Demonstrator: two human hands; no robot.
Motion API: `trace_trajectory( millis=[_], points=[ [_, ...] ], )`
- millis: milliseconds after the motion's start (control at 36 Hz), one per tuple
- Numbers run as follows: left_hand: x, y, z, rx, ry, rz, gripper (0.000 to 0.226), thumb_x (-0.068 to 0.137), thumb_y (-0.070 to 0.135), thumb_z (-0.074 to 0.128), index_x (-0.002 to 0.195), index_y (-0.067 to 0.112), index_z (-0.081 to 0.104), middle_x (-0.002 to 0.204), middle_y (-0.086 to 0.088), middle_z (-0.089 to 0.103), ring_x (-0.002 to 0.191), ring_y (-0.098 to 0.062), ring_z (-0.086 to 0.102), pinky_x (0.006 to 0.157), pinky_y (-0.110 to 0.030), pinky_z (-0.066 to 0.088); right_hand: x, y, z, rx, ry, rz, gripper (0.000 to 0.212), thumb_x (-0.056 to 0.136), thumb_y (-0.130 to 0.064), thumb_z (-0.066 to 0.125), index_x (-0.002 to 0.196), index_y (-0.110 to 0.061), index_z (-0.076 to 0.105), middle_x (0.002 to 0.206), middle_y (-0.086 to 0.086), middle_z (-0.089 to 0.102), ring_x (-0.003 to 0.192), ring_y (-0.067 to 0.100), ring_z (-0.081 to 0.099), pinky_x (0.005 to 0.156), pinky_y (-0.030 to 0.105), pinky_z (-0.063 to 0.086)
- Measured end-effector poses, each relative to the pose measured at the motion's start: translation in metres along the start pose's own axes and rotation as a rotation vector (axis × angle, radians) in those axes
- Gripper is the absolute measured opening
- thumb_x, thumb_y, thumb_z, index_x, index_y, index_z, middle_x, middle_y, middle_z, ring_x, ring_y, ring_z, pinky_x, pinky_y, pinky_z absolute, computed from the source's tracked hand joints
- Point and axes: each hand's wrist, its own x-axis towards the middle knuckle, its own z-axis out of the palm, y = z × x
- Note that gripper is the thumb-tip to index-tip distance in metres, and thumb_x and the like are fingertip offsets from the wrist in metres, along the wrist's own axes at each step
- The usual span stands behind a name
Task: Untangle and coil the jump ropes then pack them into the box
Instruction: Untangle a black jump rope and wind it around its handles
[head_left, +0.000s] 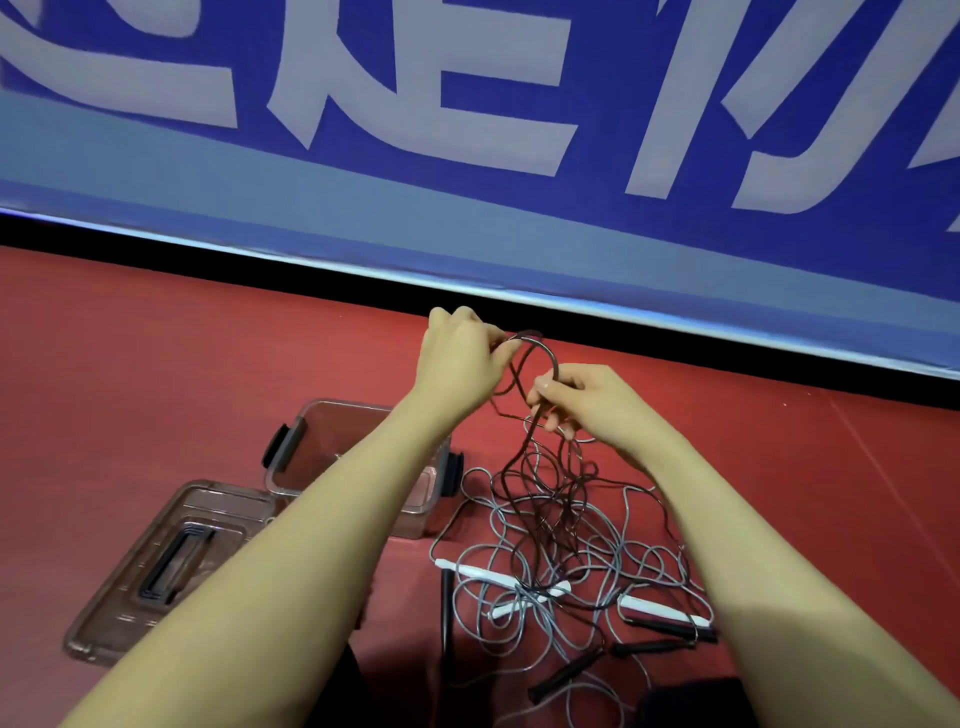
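Pinching the dark rope (524, 374), left hand (460, 353) and right hand (587, 400) curl around its loops

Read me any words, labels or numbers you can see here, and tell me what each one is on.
Blue banner behind the red floor: large pale characters, cropped by the top of the frame, so they cannot be read as words.
Clear box: no label visible.
Lid: no label visible.
Jump ropes and their handles: no print visible.
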Motion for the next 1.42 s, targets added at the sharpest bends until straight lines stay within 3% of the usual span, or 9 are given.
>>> trace_trajectory(
  millis=[194, 333, 583, 861, 944, 1028, 1167, 1250, 1417],
  points=[
    [-0.01, 0.008, -0.001, -0.141, -0.139, -0.168, 0.05, 0.098, 0.045, 0.035, 0.132, 0.008, 0.04, 0.131, -0.013, 0.033, 0.122, -0.027, 0.023, 0.103, -0.036, 0.02, 0.006, -0.006, 0.002, 0.363, 0.3, 0.057, 0.032, 0.1, -0.021, 0.045, 0.074, -0.005, 0.054, 0.063, 0.013, 0.056, 0.042, 0.012, 0.06, 0.042, 0.019, 0.048],
    [-0.011, 0.0, -0.005, -0.208, -0.167, -0.15, 0.056, 0.096, 0.043, 0.044, 0.146, 0.027, 0.026, 0.116, -0.007, 0.031, 0.11, -0.022, 0.024, 0.101, -0.033, 0.021, 0.011, -0.008, -0.001, 0.519, 0.531, 0.038, 0.033, 0.1, -0.025, 0.046, 0.073, -0.008, 0.052, 0.061, 0.011, 0.053, 0.039, 0.01, 0.057, 0.04, 0.019, 0.045],
    [-0.018, 0.0, 0.001, -0.234, -0.306, -0.019, 0.025, 0.088, 0.045, 0.058, 0.107, 0.03, 0.061, 0.101, -0.002, 0.036, 0.104, -0.02, 0.029, 0.094, -0.032, 0.03, 0.012, -0.028, 0.0, 0.881, 0.566, -0.077, 0.034, 0.103, -0.024, 0.038, 0.076, -0.007, 0.049, 0.062, 0.009, 0.056, 0.042, 0.015, 0.058, 0.043, 0.021, 0.047],
    [-0.016, -0.001, 0.006, -0.299, -0.273, -0.026, 0.032, 0.093, 0.04, 0.054, 0.088, 0.015, 0.073, 0.096, -0.002, 0.041, 0.107, -0.021, 0.034, 0.098, -0.033, 0.033, 0.013, -0.034, -0.015, 1.168, 0.69, -0.189, 0.032, 0.103, -0.025, 0.037, 0.08, -0.006, 0.05, 0.064, 0.009, 0.058, 0.049, 0.015, 0.061, 0.048, 0.023, 0.049],
    [-0.013, 0.002, 0.005, -0.316, -0.202, -0.051, 0.03, 0.094, 0.038, 0.054, 0.086, 0.017, 0.075, 0.091, 0.001, 0.037, 0.106, -0.022, 0.034, 0.099, -0.033, 0.031, 0.017, -0.025, -0.012, 1.006, 0.555, -0.096, 0.032, 0.102, -0.031, 0.037, 0.09, -0.006, 0.052, 0.079, 0.011, 0.062, 0.06, 0.017, 0.063, 0.051, 0.024, 0.05],
    [-0.008, 0.002, 0.002, -0.385, -0.122, -0.123, 0.03, 0.093, 0.038, 0.055, 0.086, 0.017, 0.076, 0.089, 0.003, 0.036, 0.106, -0.02, 0.032, 0.099, -0.029, 0.029, 0.016, -0.014, -0.004, 0.513, 0.307, 0.036, 0.022, 0.099, -0.029, 0.047, 0.096, -0.011, 0.059, 0.092, 0.007, 0.065, 0.07, 0.014, 0.057, 0.056, 0.024, 0.046],
    [-0.002, 0.004, 0.001, -0.429, -0.071, -0.176, 0.032, 0.094, 0.035, 0.054, 0.084, 0.013, 0.076, 0.091, 0.0, 0.042, 0.104, -0.017, 0.032, 0.093, -0.026, 0.028, 0.01, 0.005, 0.013, -0.163, -0.102, 0.034, 0.007, 0.085, -0.012, 0.066, 0.082, -0.019, 0.066, 0.083, 0.003, 0.066, 0.074, 0.014, 0.059, 0.075, 0.034, 0.05],
    [-0.001, 0.004, 0.0, -0.407, -0.093, -0.162, 0.041, 0.097, 0.037, 0.047, 0.078, 0.009, 0.07, 0.079, -0.004, 0.048, 0.105, -0.022, 0.035, 0.079, -0.025, 0.022, 0.011, 0.005, 0.019, -0.1, -0.009, 0.021, 0.015, 0.089, -0.006, 0.059, 0.075, -0.007, 0.065, 0.073, 0.012, 0.067, 0.069, 0.023, 0.062, 0.071, 0.039, 0.055],
    [-0.006, 0.003, 0.002, -0.398, -0.263, -0.213, 0.022, 0.091, 0.02, 0.047, 0.109, 0.026, 0.059, 0.092, 0.004, 0.037, 0.107, -0.022, 0.03, 0.091, -0.027, 0.026, 0.01, -0.016, 0.005, 0.432, 0.307, -0.001, 0.018, 0.098, -0.01, 0.047, 0.088, -0.014, 0.062, 0.078, 0.01, 0.066, 0.063, 0.019, 0.068, 0.058, 0.024, 0.057]
  ],
)
